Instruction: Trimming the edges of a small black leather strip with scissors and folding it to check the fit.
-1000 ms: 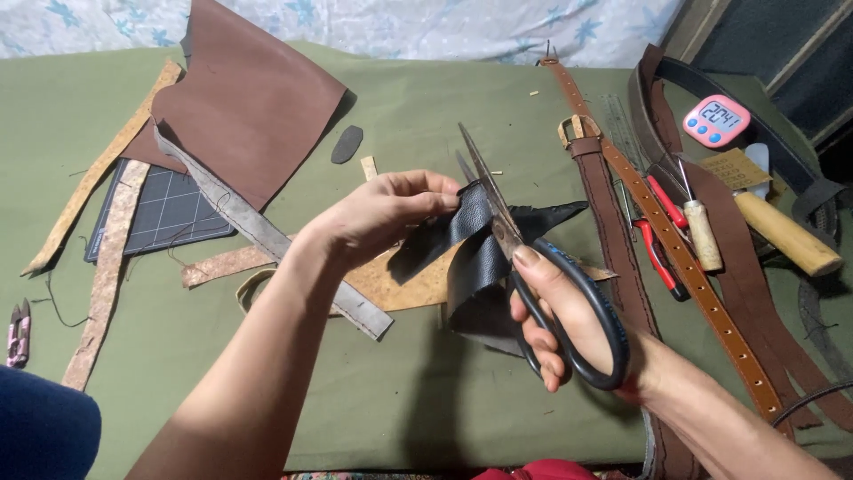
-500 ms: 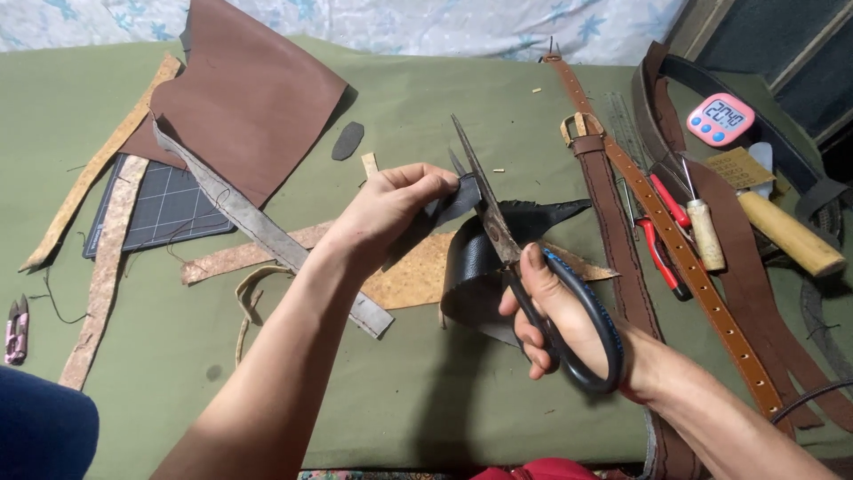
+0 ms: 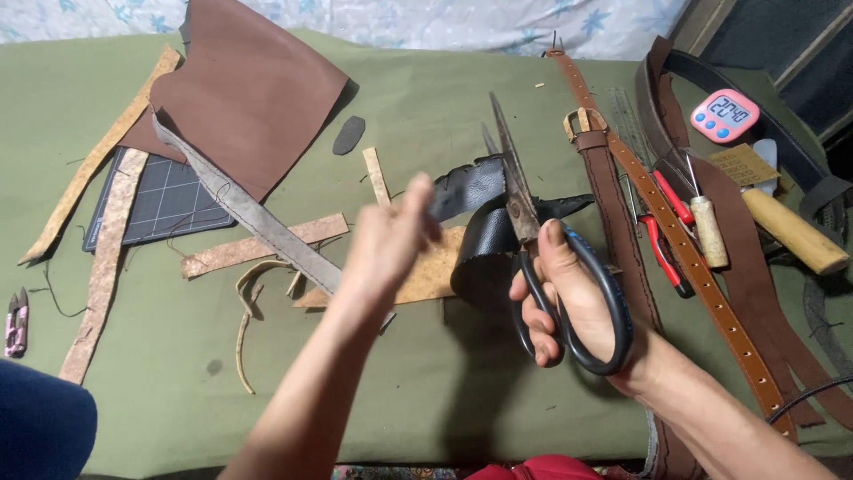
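Note:
My right hand (image 3: 577,307) grips the black loop handles of large scissors (image 3: 520,209). Their long blades point away from me and sit in a curled piece of black leather (image 3: 480,244), held just above the green cloth (image 3: 426,391). My left hand (image 3: 386,244) is blurred with motion. Its fingertips are at the leather's left end, and I cannot tell whether they still pinch it. A tan cork-like scrap (image 3: 431,276) lies under both hands.
At the back left are a brown leather sheet (image 3: 258,98), a dark cutting mat (image 3: 155,209), a long grey strip (image 3: 258,222) and tan strips (image 3: 107,258). On the right lie brown belts (image 3: 675,231), red pliers (image 3: 668,253), an awl (image 3: 708,231), a wooden handle (image 3: 791,233) and a pink timer (image 3: 724,116). Small pink snips (image 3: 16,320) lie at the far left.
My left hand has slid left and down from the leather's top, now blurred. The scissors and my right hand have shifted slightly right, blades more upright.

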